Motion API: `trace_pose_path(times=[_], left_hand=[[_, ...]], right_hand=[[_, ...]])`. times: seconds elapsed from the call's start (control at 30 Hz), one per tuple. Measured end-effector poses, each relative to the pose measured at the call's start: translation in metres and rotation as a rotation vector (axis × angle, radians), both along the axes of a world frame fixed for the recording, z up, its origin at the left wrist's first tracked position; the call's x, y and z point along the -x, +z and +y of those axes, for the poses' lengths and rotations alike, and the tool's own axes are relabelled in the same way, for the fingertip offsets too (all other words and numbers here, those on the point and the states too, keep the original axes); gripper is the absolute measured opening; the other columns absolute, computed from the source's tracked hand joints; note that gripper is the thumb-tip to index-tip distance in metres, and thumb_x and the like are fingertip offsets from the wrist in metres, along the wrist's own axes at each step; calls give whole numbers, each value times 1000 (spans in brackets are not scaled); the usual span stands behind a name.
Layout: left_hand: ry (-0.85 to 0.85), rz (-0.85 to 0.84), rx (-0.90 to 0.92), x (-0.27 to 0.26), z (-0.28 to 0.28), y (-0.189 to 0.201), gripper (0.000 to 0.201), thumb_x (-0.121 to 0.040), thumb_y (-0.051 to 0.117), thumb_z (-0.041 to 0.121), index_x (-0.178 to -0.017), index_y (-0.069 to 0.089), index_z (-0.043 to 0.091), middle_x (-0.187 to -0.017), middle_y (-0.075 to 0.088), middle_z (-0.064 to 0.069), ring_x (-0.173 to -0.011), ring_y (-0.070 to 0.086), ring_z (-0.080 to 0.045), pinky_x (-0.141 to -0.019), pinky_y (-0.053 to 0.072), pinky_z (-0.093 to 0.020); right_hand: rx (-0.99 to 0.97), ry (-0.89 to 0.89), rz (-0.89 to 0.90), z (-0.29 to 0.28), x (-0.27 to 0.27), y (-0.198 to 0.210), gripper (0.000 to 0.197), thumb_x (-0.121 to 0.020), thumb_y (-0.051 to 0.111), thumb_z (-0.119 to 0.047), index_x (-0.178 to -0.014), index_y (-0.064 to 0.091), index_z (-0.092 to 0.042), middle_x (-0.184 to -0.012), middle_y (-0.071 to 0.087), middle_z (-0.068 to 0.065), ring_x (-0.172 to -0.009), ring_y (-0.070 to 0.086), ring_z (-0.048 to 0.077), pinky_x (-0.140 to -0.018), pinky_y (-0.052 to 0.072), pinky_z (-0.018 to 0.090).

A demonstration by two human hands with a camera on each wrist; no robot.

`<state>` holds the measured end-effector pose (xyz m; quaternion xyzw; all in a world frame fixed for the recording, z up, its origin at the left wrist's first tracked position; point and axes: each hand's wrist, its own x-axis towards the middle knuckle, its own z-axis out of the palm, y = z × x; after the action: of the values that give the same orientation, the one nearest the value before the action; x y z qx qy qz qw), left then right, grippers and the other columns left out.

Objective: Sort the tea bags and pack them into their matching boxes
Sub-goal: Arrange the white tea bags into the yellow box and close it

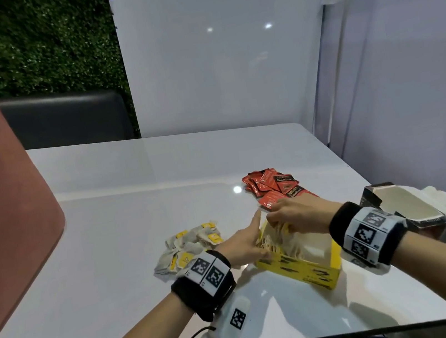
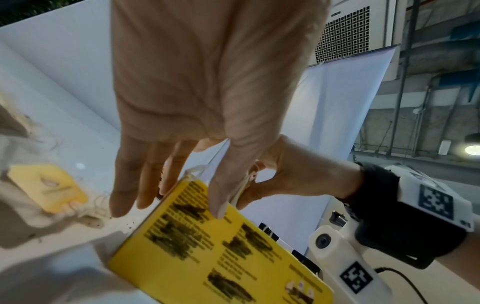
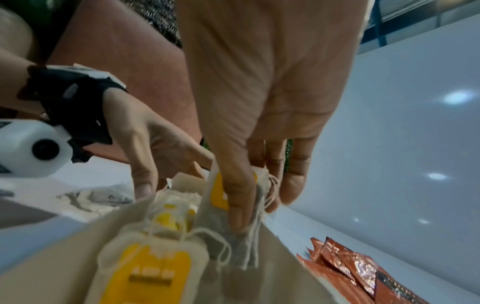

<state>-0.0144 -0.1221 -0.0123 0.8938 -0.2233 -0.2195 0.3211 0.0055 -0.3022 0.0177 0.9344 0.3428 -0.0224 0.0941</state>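
Observation:
An open yellow tea box (image 1: 302, 268) stands near the table's front edge with several yellow-tagged tea bags (image 3: 155, 263) lying inside. My right hand (image 1: 279, 219) hovers over its far end and pinches a small bunch of paper tea bags (image 3: 241, 242) between thumb and fingers (image 3: 236, 214), half lowered into the box. My left hand (image 1: 246, 242) rests against the box's left end with straight fingers (image 2: 124, 195), thumb on the yellow printed side (image 2: 207, 257). Loose yellow-tagged tea bags (image 1: 190, 247) are heaped left of the box. Red sachets (image 1: 274, 187) are piled behind it.
A dark open box (image 1: 397, 205) with a pale inside stands at the right table edge, white crumpled material (image 1: 443, 201) beside it. A pink chair back (image 1: 2, 203) rises at the left. White panels wall the far and right sides.

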Motion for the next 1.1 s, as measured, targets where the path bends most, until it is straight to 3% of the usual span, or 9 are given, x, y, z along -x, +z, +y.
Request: trace_pose_path(times=[0.13,0.23,0.37,0.43,0.5,0.63,0.73,0.93,1.1], left_hand=[[8,9,-3,-4,2,-5,93,-86,61,13,-150,-6,21,-143,44,-15,-122,49,-29,-95,42,-28],[-5,-13,31,-5,4,-2,89,-83,64,7,-149,6,23,-137,48,-13,-110,54,-27,-76,44,-21],[-28,20,48,-11,4,-1,86,-80,69,6,-146,16,18,-129,52,-16,-97,55,-30,-53,40,-11],[-27,103,90,-15,4,-2,95,-75,74,6,-148,12,16,-140,44,-12,-114,52,-27,-75,46,-11],[-21,186,96,-16,4,2,110,-75,75,7,-150,-6,20,-153,28,-8,-133,38,-26,-99,41,-32],[-13,284,92,-18,1,1,115,-78,71,2,-146,-19,24,-154,22,-14,-132,39,-33,-76,56,-26],[-4,175,-3,-22,1,-4,120,-76,75,11,-146,-23,18,-155,22,-13,-137,33,-27,-103,37,-28],[30,230,59,-25,3,-6,121,-77,73,6,-144,-27,15,-155,23,-8,-135,37,-25,-98,38,-26],[36,237,43,-27,4,-10,125,-74,76,6,-145,-26,20,-155,22,-10,-134,38,-30,-106,38,-36]], right_hand=[[26,129,-82,7,3,-2,22,-81,63,-6,-102,64,-12,-92,59,8,-89,53,25,-54,40,30],[16,173,-176,8,-2,-8,22,-71,74,-9,-91,66,-16,-81,58,3,-77,55,22,-47,33,25],[59,216,-248,12,-4,-12,15,-72,75,-14,-84,66,-16,-77,57,1,-72,53,19,-45,45,27],[85,222,-252,12,-4,-10,17,-70,76,-14,-85,67,-16,-77,57,2,-71,54,19,-43,46,29],[84,229,-241,10,-2,-9,23,-68,77,-12,-89,68,-14,-79,58,3,-69,55,19,-40,43,27],[143,242,-216,10,2,-19,27,-66,82,-20,-89,68,-17,-82,60,1,-62,56,14,-38,39,22],[130,220,-245,12,0,-26,31,-62,83,-31,-87,67,-20,-79,59,-2,-58,55,10,-38,36,19],[-203,-69,-117,13,16,-19,26,-93,50,-10,-119,49,-8,-111,50,8,-83,57,21,-70,55,28],[-287,-416,75,1,17,-19,16,-90,50,0,-90,64,-9,-91,63,5,-85,63,19,-71,50,20]])
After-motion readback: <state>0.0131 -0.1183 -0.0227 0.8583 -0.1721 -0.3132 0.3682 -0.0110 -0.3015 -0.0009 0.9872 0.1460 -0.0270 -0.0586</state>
